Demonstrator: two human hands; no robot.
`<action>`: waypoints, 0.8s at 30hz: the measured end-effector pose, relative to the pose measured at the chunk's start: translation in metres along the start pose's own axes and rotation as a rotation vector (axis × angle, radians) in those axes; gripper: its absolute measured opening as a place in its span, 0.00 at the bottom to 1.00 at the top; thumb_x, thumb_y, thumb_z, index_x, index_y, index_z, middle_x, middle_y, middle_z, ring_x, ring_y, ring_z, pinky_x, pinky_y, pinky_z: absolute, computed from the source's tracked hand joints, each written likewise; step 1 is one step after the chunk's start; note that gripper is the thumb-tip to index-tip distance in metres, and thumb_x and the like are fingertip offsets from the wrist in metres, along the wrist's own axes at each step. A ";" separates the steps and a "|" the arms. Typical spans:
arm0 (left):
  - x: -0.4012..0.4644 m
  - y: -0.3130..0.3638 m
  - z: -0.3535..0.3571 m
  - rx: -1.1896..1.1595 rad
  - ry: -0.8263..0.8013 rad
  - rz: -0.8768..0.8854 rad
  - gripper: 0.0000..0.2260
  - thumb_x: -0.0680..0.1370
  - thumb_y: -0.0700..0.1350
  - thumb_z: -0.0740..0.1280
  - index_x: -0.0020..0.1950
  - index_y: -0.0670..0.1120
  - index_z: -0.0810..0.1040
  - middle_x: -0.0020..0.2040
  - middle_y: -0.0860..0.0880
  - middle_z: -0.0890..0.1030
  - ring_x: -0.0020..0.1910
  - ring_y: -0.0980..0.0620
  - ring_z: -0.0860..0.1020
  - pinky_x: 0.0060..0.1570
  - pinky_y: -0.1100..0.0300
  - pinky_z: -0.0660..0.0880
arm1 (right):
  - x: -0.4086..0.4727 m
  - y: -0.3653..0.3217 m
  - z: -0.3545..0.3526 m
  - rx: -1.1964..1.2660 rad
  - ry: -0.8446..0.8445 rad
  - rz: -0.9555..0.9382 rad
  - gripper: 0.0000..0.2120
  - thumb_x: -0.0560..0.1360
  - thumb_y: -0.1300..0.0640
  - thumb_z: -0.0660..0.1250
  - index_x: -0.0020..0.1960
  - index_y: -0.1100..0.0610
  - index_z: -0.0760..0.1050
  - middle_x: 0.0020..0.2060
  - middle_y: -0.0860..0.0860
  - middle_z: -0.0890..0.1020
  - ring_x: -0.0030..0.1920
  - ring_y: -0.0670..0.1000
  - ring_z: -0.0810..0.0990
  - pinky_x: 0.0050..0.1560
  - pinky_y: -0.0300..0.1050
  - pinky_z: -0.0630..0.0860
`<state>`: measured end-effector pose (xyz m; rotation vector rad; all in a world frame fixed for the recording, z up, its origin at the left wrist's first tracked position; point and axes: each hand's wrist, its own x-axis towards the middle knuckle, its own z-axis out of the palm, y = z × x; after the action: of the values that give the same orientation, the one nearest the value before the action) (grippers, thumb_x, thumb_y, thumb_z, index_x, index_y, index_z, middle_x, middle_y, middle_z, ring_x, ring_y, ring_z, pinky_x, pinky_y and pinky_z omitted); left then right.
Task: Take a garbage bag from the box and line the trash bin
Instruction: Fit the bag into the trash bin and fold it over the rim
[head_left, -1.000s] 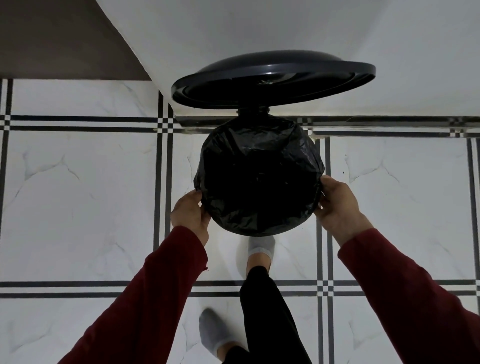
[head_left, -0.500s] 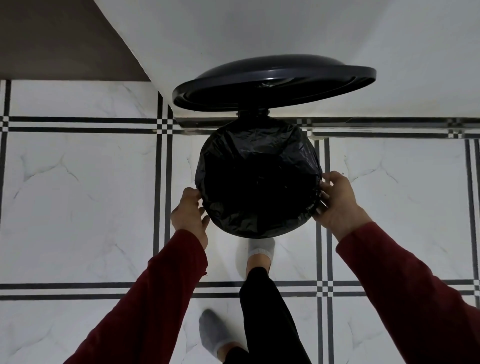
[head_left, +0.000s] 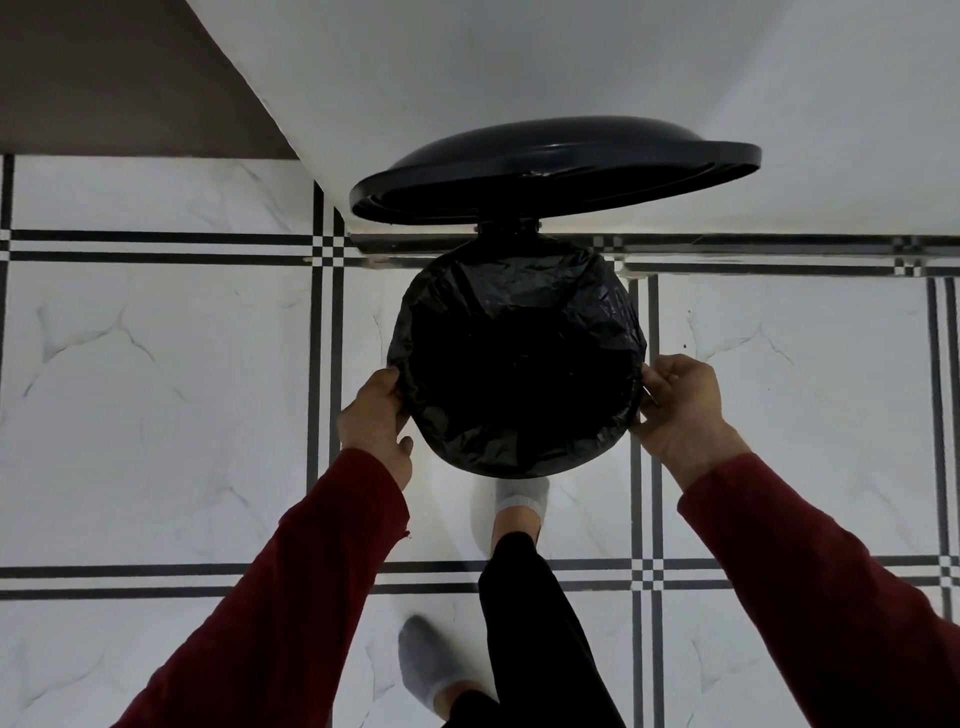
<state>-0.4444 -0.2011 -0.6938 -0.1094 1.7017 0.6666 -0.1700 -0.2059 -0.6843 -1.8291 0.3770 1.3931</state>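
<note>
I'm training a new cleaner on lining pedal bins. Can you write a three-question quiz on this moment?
1. True or false: the lid is closed.
2. Where is each hand? A) both inside the bin B) one at each side of the rim C) both on the lid
3. What covers the bin's opening and rim?

Key
1. False: it stands raised.
2. B: the left hand and the right hand each pinch the garbage bag at opposite sides.
3. The black garbage bag, folded over the rim.
</note>
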 end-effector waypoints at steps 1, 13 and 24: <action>-0.001 0.001 0.001 -0.002 -0.005 -0.002 0.12 0.77 0.50 0.66 0.58 0.51 0.84 0.53 0.53 0.87 0.58 0.55 0.81 0.66 0.49 0.67 | 0.000 0.001 -0.001 -0.012 -0.013 0.005 0.09 0.72 0.59 0.58 0.34 0.50 0.66 0.34 0.44 0.76 0.37 0.49 0.72 0.39 0.44 0.68; -0.005 0.026 0.024 0.362 0.256 0.423 0.22 0.78 0.56 0.68 0.69 0.49 0.73 0.70 0.46 0.65 0.68 0.44 0.70 0.60 0.52 0.72 | -0.011 -0.030 0.006 -0.942 0.206 -0.856 0.10 0.75 0.54 0.66 0.52 0.50 0.85 0.47 0.46 0.84 0.46 0.45 0.82 0.45 0.23 0.66; 0.034 0.080 0.058 0.913 -0.046 0.722 0.15 0.83 0.53 0.63 0.65 0.48 0.78 0.61 0.46 0.80 0.55 0.50 0.79 0.50 0.63 0.73 | 0.027 -0.055 0.079 -1.351 -0.062 -1.223 0.18 0.77 0.50 0.68 0.64 0.55 0.80 0.57 0.57 0.79 0.59 0.60 0.77 0.61 0.45 0.73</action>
<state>-0.4366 -0.0973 -0.7008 1.1906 1.8386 0.3270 -0.1779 -0.1066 -0.6934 -2.1599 -1.8288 0.6849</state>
